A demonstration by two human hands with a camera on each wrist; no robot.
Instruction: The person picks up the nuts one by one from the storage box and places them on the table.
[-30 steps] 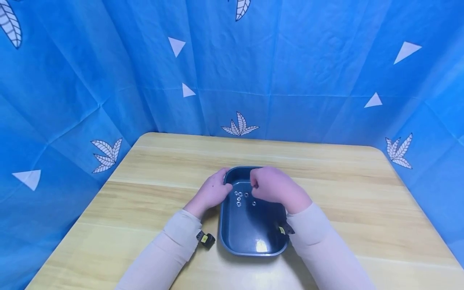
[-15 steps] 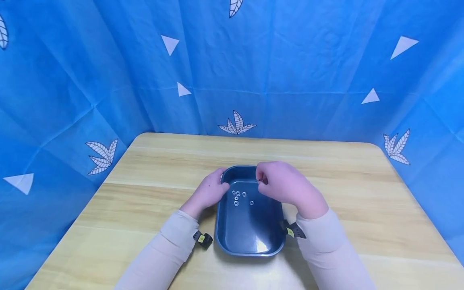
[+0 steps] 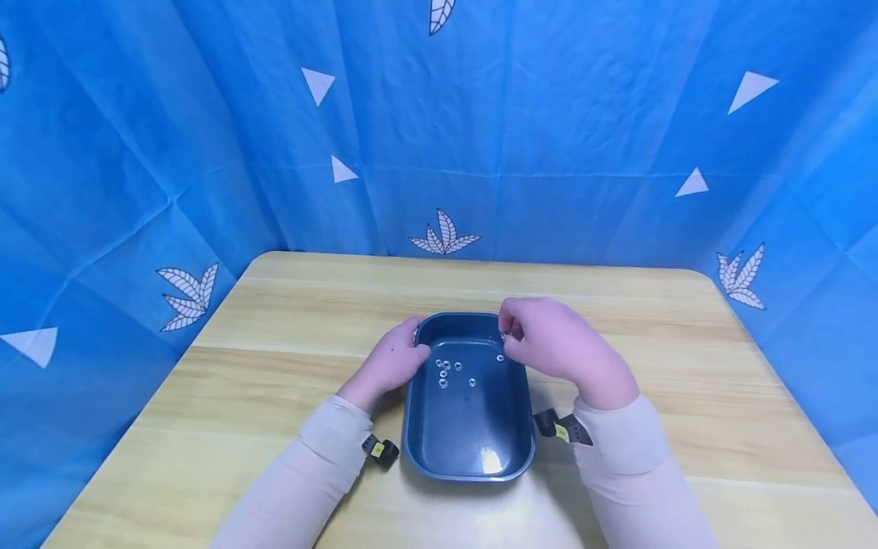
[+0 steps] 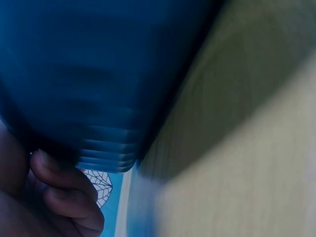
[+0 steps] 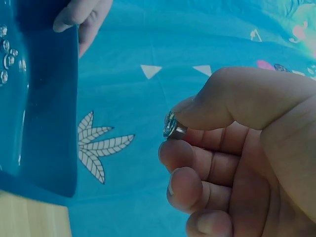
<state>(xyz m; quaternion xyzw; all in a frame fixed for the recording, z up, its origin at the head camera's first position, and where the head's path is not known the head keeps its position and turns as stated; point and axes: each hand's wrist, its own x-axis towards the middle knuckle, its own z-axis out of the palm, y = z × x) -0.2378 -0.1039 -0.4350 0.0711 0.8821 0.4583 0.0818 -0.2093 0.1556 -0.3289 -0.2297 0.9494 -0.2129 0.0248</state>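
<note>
A dark blue rectangular tray (image 3: 469, 477) stands on the table. My left hand (image 3: 391, 358) grips its far left corner, thumb over the rim; in the left wrist view the curled fingers (image 4: 69, 197) lie by the outer wall. My right hand (image 3: 559, 339) is over the far right corner. Its thumb and forefinger pinch a small shiny flange nut (image 5: 173, 127), other fingers curled beneath. Several metal nuts (image 3: 443, 374) lie in a cluster at the tray's left side. Another nut (image 3: 472, 383) sits nearer the middle, and one more nut (image 3: 500, 357) lies just below the right hand's fingertips.
The light wooden table (image 3: 274, 320) surrounds the tray on all sides. A blue curtain (image 3: 549, 137) with white leaves and triangles hangs behind and at both sides. Black wrist straps with cameras (image 3: 381, 451) sit at both cuffs.
My right hand has moved right, from over the tray's interior to its far right edge. A nut beneath its fingertips now shows. The left hand keeps its grip on the tray.
</note>
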